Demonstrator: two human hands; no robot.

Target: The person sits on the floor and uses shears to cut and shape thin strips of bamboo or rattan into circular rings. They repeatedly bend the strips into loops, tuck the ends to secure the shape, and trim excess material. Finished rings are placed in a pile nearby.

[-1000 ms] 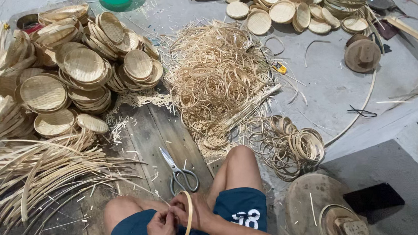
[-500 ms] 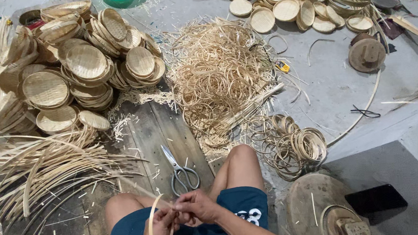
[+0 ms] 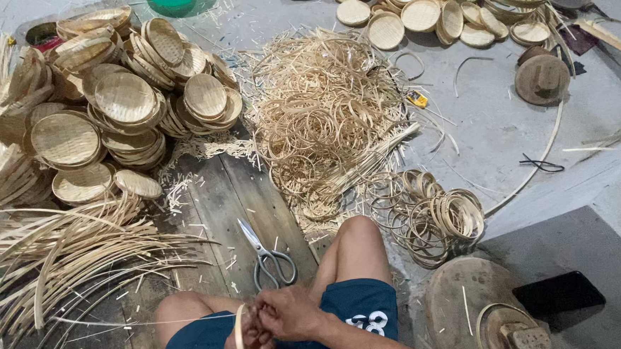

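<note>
- The big pile of round woven bamboo trays point(image 3: 109, 114) sits just where it did a moment ago, on my left across the floor.
- The heap of loose pale bamboo rings point(image 3: 329, 117) in the middle has not moved, and neither have the long bent bamboo strips point(image 3: 67, 258) by my left knee.
- The metal scissors point(image 3: 269, 254) lie on the dark wooden board point(image 3: 213, 201) in front of my knees, and nobody touches them.
- What has changed is small: my hands have come close together over my lap, and the hoop has swung from flat to standing on its edge.
- I think this means I am joining or tying the hoop's ends now.
- My right hand point(image 3: 293, 313) is closed over the top of the thin tan bamboo hoop point(image 3: 239, 334).
- My left hand point(image 3: 254, 337) pinches the same hoop from below, touching my right hand.
- The hoop is skinny, smooth and pale yellow, and only one curved side shows.
</note>
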